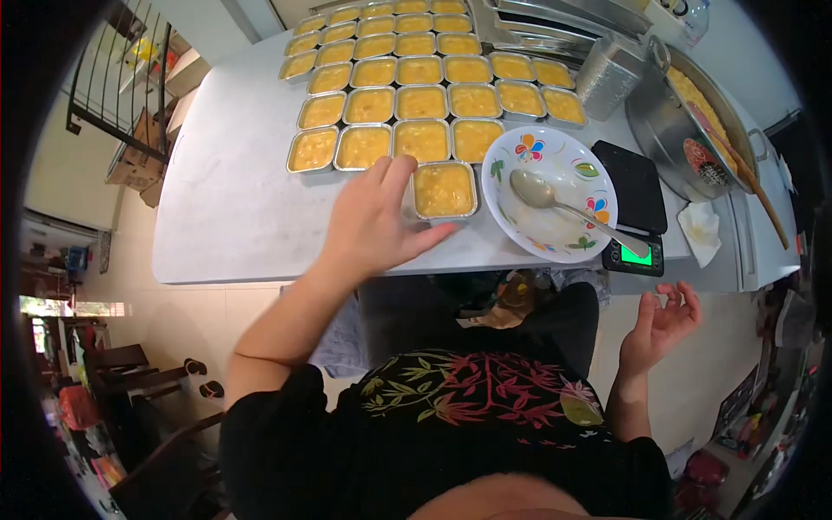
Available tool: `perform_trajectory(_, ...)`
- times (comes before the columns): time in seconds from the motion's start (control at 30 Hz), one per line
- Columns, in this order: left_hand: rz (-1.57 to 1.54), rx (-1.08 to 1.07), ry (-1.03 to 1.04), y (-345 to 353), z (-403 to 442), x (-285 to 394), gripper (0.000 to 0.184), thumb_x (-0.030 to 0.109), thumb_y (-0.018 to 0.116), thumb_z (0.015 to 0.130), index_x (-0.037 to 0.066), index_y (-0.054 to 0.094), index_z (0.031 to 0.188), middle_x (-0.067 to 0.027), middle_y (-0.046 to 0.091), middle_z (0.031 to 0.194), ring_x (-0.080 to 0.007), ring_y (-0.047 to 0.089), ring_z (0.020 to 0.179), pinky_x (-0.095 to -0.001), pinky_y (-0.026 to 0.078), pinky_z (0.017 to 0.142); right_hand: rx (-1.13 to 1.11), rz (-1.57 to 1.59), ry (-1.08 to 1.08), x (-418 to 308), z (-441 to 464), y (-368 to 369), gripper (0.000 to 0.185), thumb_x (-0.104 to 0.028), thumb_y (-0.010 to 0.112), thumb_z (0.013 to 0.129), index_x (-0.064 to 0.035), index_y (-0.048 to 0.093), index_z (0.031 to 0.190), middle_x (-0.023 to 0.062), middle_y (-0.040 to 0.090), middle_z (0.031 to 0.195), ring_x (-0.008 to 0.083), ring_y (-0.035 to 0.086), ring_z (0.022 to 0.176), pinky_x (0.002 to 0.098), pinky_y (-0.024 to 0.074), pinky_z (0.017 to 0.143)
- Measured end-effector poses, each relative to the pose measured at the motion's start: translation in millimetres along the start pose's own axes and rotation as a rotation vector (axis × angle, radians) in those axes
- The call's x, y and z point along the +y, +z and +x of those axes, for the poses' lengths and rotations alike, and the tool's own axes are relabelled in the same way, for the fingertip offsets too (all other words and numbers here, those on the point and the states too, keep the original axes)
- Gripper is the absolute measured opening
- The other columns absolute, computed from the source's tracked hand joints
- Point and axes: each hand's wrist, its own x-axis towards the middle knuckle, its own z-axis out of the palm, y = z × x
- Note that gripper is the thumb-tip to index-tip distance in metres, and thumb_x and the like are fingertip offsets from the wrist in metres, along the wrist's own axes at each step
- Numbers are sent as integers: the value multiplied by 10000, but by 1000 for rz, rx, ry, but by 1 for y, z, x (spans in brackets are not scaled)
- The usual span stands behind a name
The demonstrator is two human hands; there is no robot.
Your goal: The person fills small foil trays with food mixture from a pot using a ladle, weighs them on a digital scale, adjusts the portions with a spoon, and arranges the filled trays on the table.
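Left hand [368, 224] spread wide beside foil tray [445, 191] (fingertip contact unclear); right hand [666, 328] half-curled, apart.

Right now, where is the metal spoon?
In the head view, right of centre, the metal spoon lies in the flowered bowl, its handle crossing the rim toward the black scale.

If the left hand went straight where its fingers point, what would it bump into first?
The left hand would probably meet the foil tray third from left in the row of four. Hand height is unclear, so it might pass above.
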Motion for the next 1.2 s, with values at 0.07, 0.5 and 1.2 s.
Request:
perform_trajectory(0.07, -25, 38, -155, 14, -6, 11, 745, 362, 834, 580, -30, 479, 1105, -181, 565, 984, -335, 571, 880, -388, 475, 750, -3, 3, -9, -2, -1, -2, 558, 90, 580, 803, -97, 317, 1259, 97, 379, 1259, 174, 454, 969, 225, 429, 689)
perform_trajectory(0.5, 64, 223, -455, 65, -3, 47, 836, 403, 752, 631, 20, 387, 1278, -207, 537, 1026, -353, 540, 958, -458, 375, 795, 78, 47, 17, -7, -9, -39, 531, 99, 565, 811, -74, 324, 1252, 103, 404, 1241, 172, 459, 953, 251, 416, 740)
perform_trajectory(1.2, -2, 124, -707, -65, -61, -150, 977, 238, 775, 621, 79, 167, 1370, -179, 615, 823, -294, 637, 728, -385, 511, 666, 91, 56, 47, -7, -25, -57, 545, 117, 555, 803, -71, 313, 1254, 105, 384, 1251, 152, 465, 966, 226, 420, 715)
